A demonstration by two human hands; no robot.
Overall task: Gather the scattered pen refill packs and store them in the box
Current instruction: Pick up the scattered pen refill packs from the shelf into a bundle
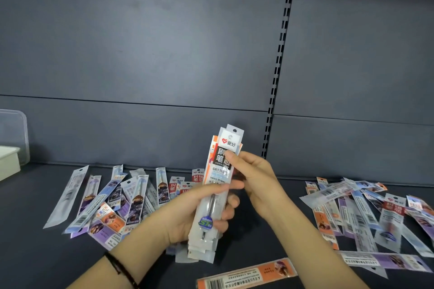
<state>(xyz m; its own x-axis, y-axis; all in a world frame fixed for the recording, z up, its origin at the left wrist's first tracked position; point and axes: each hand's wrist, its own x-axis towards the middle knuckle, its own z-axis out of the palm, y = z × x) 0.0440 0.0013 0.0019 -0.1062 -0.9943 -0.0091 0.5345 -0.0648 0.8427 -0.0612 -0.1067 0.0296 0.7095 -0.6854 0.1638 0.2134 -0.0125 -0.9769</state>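
Note:
I hold an upright bundle of pen refill packs (217, 185) in the middle of the view, above the dark shelf. My left hand (195, 216) grips its lower half, thumb across the front and fingers wrapped behind. My right hand (253, 178) pinches the upper part from the right side, thumb on the front label. Several loose packs lie in a heap at the left (112, 204) and another heap lies at the right (366, 213). One orange pack (246, 274) lies alone near the front edge. A clear plastic box (14, 138) stands at the far left edge.
The dark shelf surface (277, 237) runs across the whole view, backed by a grey panel wall (145, 58) with a slotted upright (280, 58). A white object (8, 159) sits inside or in front of the clear box.

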